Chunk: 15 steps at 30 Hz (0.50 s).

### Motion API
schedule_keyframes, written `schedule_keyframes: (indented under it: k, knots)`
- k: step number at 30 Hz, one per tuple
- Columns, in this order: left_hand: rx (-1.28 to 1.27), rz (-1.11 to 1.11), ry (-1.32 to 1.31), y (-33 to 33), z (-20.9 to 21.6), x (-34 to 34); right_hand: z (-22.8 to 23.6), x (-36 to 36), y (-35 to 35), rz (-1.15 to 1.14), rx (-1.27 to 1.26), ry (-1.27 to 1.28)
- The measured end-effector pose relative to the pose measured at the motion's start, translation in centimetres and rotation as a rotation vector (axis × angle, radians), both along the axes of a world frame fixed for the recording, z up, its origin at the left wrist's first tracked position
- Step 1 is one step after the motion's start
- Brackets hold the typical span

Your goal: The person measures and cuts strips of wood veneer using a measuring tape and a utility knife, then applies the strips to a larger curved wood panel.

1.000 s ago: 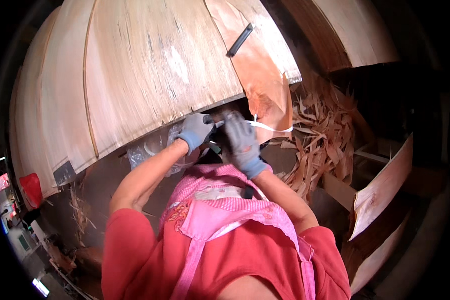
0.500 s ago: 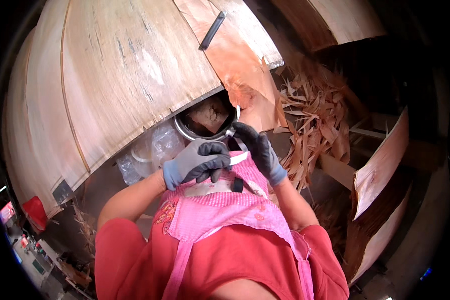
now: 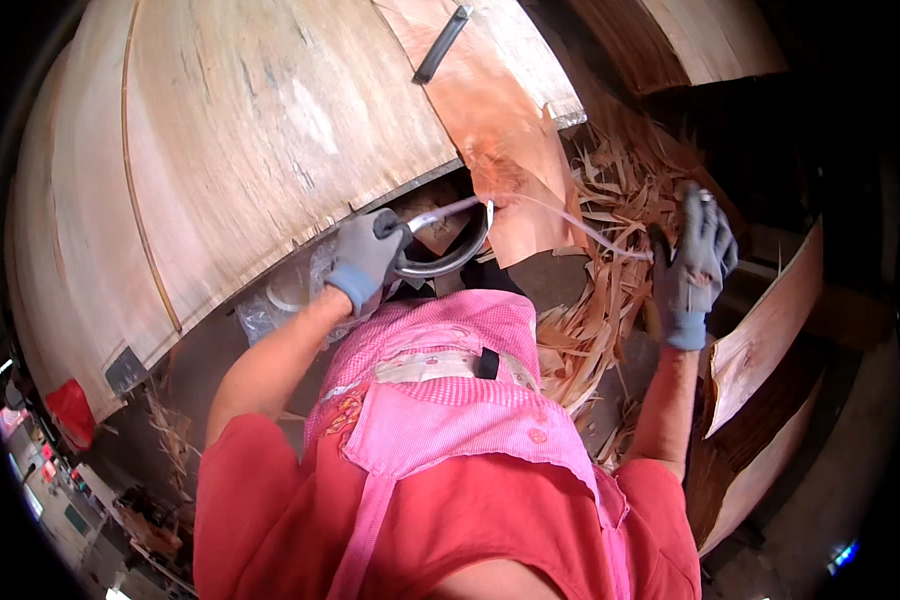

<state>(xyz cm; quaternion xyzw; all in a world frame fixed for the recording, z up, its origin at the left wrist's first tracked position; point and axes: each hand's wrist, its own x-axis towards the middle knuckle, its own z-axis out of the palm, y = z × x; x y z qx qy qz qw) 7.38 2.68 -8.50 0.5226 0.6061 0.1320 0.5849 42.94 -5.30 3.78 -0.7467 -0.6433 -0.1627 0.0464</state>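
The left hand [image 3: 370, 250], in a grey glove with a blue cuff, is closing its fingers around one end of a pale strip [image 3: 442, 213], clamping it just above the edge of a round vessel [image 3: 440, 268] with a shiny rim; the strip is running rightward from that fist, passing over the vessel and the lower part of a reddish-brown veneer sheet [image 3: 515, 140], and is curving down toward the right hand [image 3: 692, 262]; that hand, gloved alike, is standing well out to the right with its fingers pointing up and its thumb apart from them; the strip's far end is blurring beside the thumb, so whether it is touching the glove I cannot tell; the veneer sheet is lying on the right part of a broad stack of pale wood sheets [image 3: 270, 120], its lower end hanging past the stack's edge; a black-handled tool [image 3: 442, 45] is resting across the veneer, well apart from both hands; brown wood shavings [image 3: 610, 260] are heaping between the vessel and the right hand; clear plastic [image 3: 260, 318] is lying behind the left wrist; the person is wearing a pink apron [image 3: 450, 410] over a red top [image 3: 440, 530].
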Motion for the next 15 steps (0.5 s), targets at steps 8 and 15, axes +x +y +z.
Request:
schedule_keyframes:
  k: [8,15]
  knots:
    - [0.282,-0.266,0.52,1.3,-2.9,0.0,-11.1,-17.9,-0.2,0.574,-0.398,0.661]
    - [0.262,-0.242,0.441,0.8,-2.2,-2.1,-16.0,-20.0,0.3,0.561,-0.449,0.531]
